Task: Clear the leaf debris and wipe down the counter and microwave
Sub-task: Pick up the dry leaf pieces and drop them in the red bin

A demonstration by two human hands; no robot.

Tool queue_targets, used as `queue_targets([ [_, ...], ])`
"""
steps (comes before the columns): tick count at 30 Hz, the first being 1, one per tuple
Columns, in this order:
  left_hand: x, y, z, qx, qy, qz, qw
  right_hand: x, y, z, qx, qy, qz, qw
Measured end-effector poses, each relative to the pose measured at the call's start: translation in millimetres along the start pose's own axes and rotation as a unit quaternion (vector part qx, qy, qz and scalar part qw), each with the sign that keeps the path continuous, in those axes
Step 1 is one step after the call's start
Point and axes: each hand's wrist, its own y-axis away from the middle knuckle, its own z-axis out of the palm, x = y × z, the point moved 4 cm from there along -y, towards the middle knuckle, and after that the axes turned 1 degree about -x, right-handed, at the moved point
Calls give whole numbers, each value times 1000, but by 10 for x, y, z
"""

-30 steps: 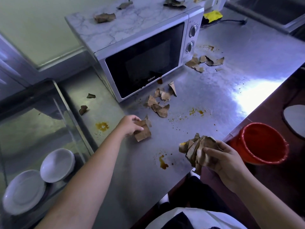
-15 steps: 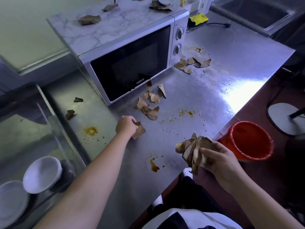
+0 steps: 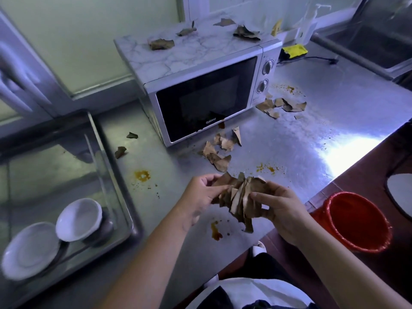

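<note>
Left hand [image 3: 200, 194], right hand [image 3: 284, 211] grip leaves [image 3: 239, 197] between them.

Far right, sink [image 3: 379, 43] cut by frame edge; near left, tray [image 3: 124, 204] runs off-frame. Pale disc [image 3: 401, 195] at right edge, unidentifiable. Left hand [image 3: 200, 195] & right hand [image 3: 283, 210] hide pt of leaf bundle [image 3: 240, 197]. Microwave dial [image 3: 267, 67] markings illegible.

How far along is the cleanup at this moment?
Done: some leaves gathered. In hand: left hand and right hand hold a bundle of dry brown leaves. Left: leaf scraps before the silver microwave, beside its dials, on its marbled top; orange stains on the steel counter unwiped.
</note>
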Motion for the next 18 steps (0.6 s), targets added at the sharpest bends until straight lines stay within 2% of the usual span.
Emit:
queue_targets([
  [5, -2, 85, 90, -40, 126, -55, 990, -34, -138, -73, 14, 16, -3, 1000],
  [10, -8, -5, 298, -75, 95, -34, 992, -66, -298, -312, 35, 9, -3, 999],
  [15, 11, -278, 669, 4, 26, 18, 999, -256, -473, -562, 21, 27, -24, 999],
  [18, 74, -459, 887, 39, 6, 13, 999, -456, -614, -785, -12, 22, -5, 1000],
])
